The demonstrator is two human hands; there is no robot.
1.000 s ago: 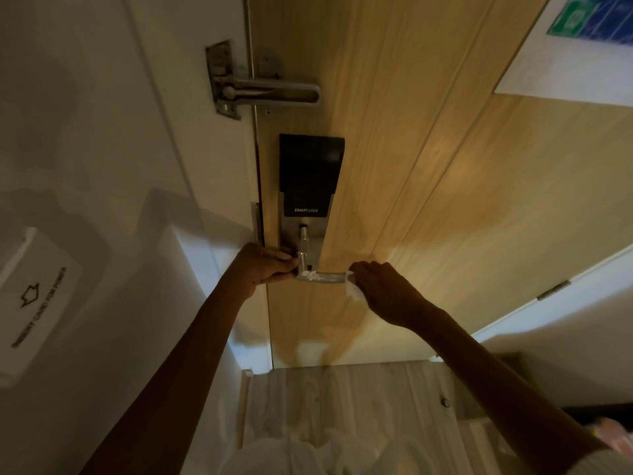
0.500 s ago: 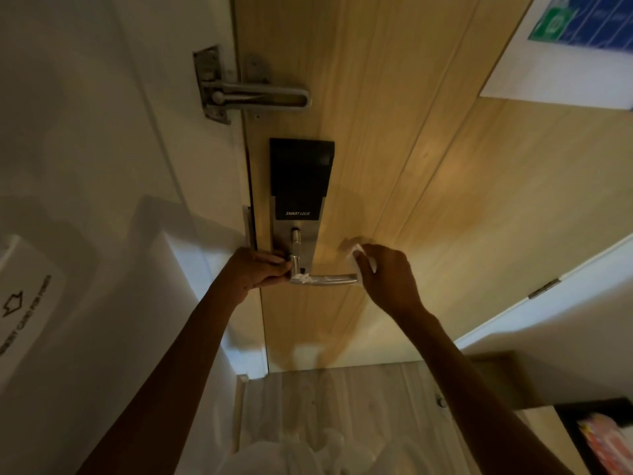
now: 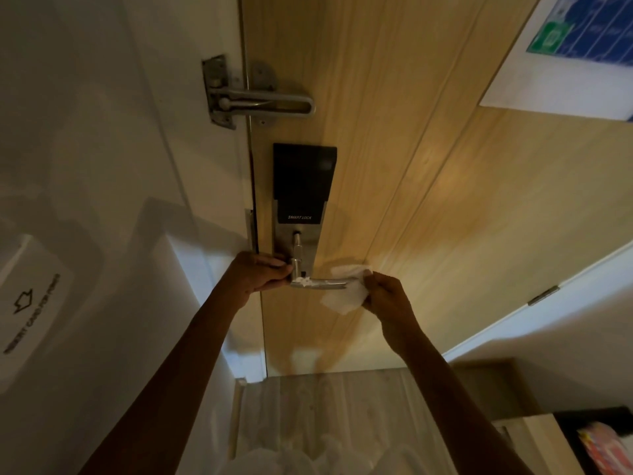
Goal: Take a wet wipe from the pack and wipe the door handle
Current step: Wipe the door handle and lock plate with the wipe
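Head view shows me the black lock plate (image 3: pixel 304 181) on the wooden door (image 3: pixel 411 166), its white lettering reading "SMART LOCK". On the wall at my left a card holder (image 3: pixel 32 303) carries an arrow and a line of print I can't read with certainty. My left hand (image 3: pixel 259 274) grips the root of the metal door handle (image 3: pixel 320 283), fingers curled tight around it. My right hand (image 3: pixel 387 296) pinches the white wet wipe (image 3: pixel 346 296), which touches the lever's free end. A swing-bar door guard (image 3: pixel 260 101) sits above, well apart. Right of the lever the door face lies bare up to a posted notice (image 3: pixel 565 53).
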